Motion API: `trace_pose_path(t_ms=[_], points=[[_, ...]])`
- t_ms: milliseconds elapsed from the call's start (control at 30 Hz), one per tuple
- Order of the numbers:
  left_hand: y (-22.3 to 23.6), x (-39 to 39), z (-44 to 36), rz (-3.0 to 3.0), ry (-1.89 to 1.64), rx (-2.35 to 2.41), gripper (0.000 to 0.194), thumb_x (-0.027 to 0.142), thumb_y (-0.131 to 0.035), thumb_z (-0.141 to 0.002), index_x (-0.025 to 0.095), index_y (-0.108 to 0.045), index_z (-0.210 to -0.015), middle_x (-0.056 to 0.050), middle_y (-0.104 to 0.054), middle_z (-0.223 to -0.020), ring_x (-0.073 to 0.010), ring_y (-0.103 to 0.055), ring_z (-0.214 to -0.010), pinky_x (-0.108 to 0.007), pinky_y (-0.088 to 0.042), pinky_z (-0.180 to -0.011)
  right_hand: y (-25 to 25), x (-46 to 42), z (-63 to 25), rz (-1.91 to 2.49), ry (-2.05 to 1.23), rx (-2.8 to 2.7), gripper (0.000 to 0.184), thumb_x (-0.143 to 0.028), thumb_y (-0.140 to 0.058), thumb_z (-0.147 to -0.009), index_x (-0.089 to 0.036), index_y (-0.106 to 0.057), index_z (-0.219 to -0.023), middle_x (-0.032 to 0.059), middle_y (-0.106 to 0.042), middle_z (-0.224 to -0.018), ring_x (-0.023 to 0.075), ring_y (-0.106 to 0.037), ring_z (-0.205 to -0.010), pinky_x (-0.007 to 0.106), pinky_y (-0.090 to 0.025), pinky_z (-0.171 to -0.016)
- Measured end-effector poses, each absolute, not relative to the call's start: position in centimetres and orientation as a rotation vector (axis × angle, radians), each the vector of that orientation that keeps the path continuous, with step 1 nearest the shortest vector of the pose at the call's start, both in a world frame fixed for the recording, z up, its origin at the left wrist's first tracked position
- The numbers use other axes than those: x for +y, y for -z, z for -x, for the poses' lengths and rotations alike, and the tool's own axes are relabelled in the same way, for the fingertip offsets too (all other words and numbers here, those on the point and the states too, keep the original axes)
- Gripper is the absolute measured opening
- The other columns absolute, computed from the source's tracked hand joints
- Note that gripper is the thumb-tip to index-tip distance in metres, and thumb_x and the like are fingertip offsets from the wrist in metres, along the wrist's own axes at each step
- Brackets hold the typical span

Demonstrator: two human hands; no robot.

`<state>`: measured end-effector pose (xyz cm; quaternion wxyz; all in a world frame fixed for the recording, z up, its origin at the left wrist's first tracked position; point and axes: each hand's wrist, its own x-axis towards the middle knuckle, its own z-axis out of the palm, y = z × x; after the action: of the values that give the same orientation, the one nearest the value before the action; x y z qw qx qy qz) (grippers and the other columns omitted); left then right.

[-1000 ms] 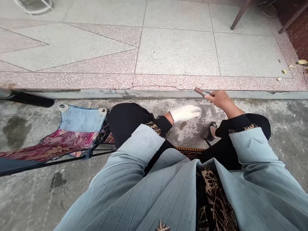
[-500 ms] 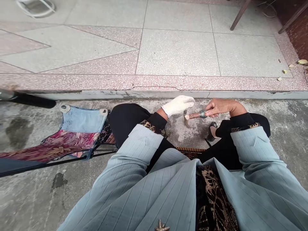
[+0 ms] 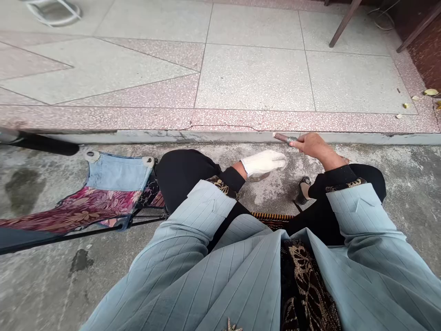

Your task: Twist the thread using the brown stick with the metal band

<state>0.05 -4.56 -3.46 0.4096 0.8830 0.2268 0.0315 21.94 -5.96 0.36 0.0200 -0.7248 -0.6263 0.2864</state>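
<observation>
My left hand wears a white knit glove and rests low over the rough concrete ground, fingers together. Just beneath it, a small brownish piece is partly hidden, and I cannot tell whether the glove grips it. My right hand, bare, is raised near the kerb and grips a short reddish-brown rod with a metal band. The rod's tip points left, well above the small piece. My black-trousered knees stand on either side of both hands.
A black shoe sits by my right hand. To the left stands a folding seat of denim and floral fabric. A concrete kerb rises ahead to pink-and-grey terrazzo paving. Dark wooden legs and fallen leaves lie beyond.
My right hand has lifted the rod up and away from the small piece, back toward the kerb. My gloved left hand has dropped slightly lower, now covering more of the piece.
</observation>
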Motion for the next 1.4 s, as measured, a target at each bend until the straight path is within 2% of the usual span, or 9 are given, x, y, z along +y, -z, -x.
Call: trace_pose_path(t_ms=[133,233,333,600,733,867,1000,1167,1400], points=[[2.5,-4.3,0.5,-2.234,-0.097,0.63,0.034,0.039,-0.041,-0.092,0.016,-0.062,-0.079,-0.002,-0.058,-0.074,-0.0142,-0.049,-0.068,-0.027,-0.033,-0.065,-0.5,-6.2,-22.1,2.277,-1.116,-2.296,0.044,-0.056,-0.063,-0.089,-0.018,-0.064,-0.065,0.0062,-0.061,-0.062,0.0183,-0.054,-0.062,0.034,-0.037,-0.061],[1.7,-4.1,0.9,-2.19,-0.123,0.592,0.031,0.037,-0.045,-0.09,0.015,-0.063,-0.081,-0.002,-0.058,-0.075,-0.0135,-0.05,-0.069,-0.026,-0.034,-0.066,-1.2,-6.9,-22.7,1.851,-1.707,-2.48,0.051,-0.061,-0.062,-0.087,-0.019,-0.06,-0.057,0.003,-0.057,-0.055,0.0136,-0.047,-0.053,0.033,-0.037,-0.058],[1.5,-3.9,1.1,-2.083,-0.184,0.595,0.029,0.038,-0.049,-0.088,0.014,-0.066,-0.086,-0.001,-0.06,-0.077,-0.0126,-0.051,-0.068,-0.025,-0.036,-0.066,-2.3,-7.5,-23.1,1.438,-1.946,-2.395,0.053,-0.066,-0.063,-0.083,-0.019,-0.059,-0.059,-0.0006,-0.053,-0.053,0.0108,-0.045,-0.051,0.03,-0.036,-0.057],[1.9,-5.3,0.0,-1.827,-0.204,0.681,0.032,0.038,-0.046,-0.093,0.015,-0.066,-0.089,-0.001,-0.059,-0.066,-0.0109,-0.05,-0.058,-0.023,-0.038,-0.059,-1.6,-7.2,-23.2,1.496,-1.317,-1.465,0.06,-0.076,-0.064,-0.076,-0.018,-0.057,-0.063,0.0017,-0.054,-0.06,0.0098,-0.042,-0.051,0.028,-0.033,-0.052],[1.3,-5.7,-0.2,-1.944,-0.091,0.587,0.028,0.036,-0.051,-0.089,0.014,-0.068,-0.088,-0.001,-0.062,-0.068,-0.0112,-0.05,-0.059,-0.023,-0.037,-0.059,-0.1,-6.0,-23.5,1.976,-1.046,-1.584,0.054,-0.069,-0.061,-0.083,-0.018,-0.062,-0.066,0.0052,-0.058,-0.06,0.0156,-0.051,-0.056,0.032,-0.037,-0.058],[1.1,-5.4,0.1,-2.044,-0.111,0.575,0.032,0.037,-0.048,-0.09,0.014,-0.069,-0.086,-0.002,-0.062,-0.07,-0.0124,-0.051,-0.062,-0.024,-0.036,-0.061,0.0,-5.4,-23.3,2.361,-0.791,-2.036,0.048,-0.062,-0.058,-0.089,-0.017,-0.067,-0.072,0.0107,-0.066,-0.073,0.0246,-0.062,-0.076,0.034,-0.039,-0.067],[1.0,-4.7,0.7,-2.096,-0.163,0.622,0.032,0.037,-0.046,-0.09,0.015,-0.068,-0.083,-0.001,-0.061,-0.071,-0.0126,-0.051,-0.064,-0.025,-0.035,-0.063,-0.8,-6.0,-23.1,2.345,-1.214,-2.317,0.047,-0.06,-0.058,-0.089,-0.018,-0.065,-0.07,0.0088,-0.067,-0.071,0.0214,-0.06,-0.07,0.033,-0.039,-0.066],[1.4,-3.5,1.4,-2.055,-0.32,0.778,0.032,0.039,-0.048,-0.09,0.014,-0.069,-0.09,0.0,-0.063,-0.076,-0.013,-0.053,-0.068,-0.025,-0.039,-0.068,-1.8,-6.9,-23.7,1.641,-1.954,-2.348,0.056,-0.072,-0.062,-0.081,-0.019,-0.059,-0.063,-0.001,-0.053,-0.055,0.012,-0.046,-0.053,0.029,-0.037,-0.061],[2.5,-4.3,0.4,-1.964,-0.304,0.802,0.033,0.039,-0.043,-0.095,0.015,-0.065,-0.087,-0.001,-0.06,-0.071,-0.013,-0.049,-0.061,-0.026,-0.036,-0.061,-2.2,-7.8,-22.9,1.324,-1.647,-1.741,0.057,-0.074,-0.064,-0.078,-0.018,-0.061,-0.068,0.0001,-0.054,-0.062,0.0101,-0.042,-0.053,0.027,-0.033,-0.055]])
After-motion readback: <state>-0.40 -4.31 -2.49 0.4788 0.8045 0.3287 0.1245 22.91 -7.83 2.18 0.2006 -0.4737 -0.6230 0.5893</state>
